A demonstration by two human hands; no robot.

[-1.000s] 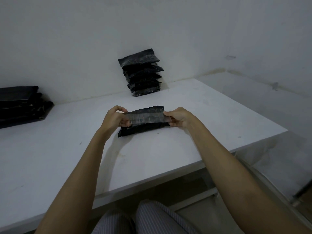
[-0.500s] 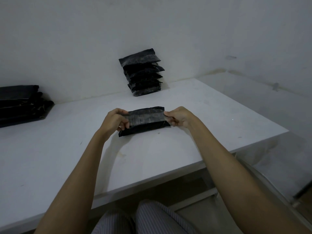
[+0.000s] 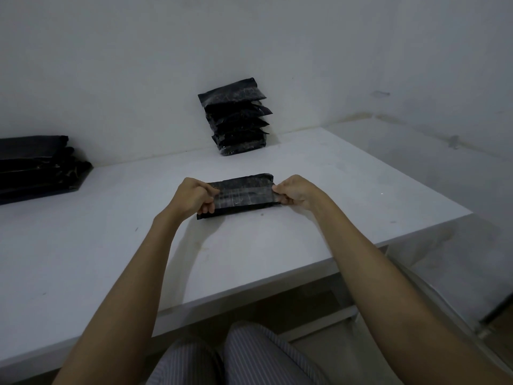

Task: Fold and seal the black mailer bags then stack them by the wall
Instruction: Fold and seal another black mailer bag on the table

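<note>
— What's nearest?
— Striped trousers [image 3: 249, 357], then the white table [image 3: 83, 259].
— And the bag?
— The black mailer bag [image 3: 240, 194] lies mid-table; the left hand [image 3: 191, 197] and right hand [image 3: 295, 190] pinch its ends, fingers curled.
— Beyond?
— Bare tabletop, then a sealed stack [image 3: 238, 118] against the wall [image 3: 138, 65], and a dark pile [image 3: 36, 165] far left.

One camera sits on my head, looking forward and down across the table [image 3: 319, 240] toward the wall [image 3: 138, 65] at 12 o'clock, near enough to frame my forearms and lap.
</note>
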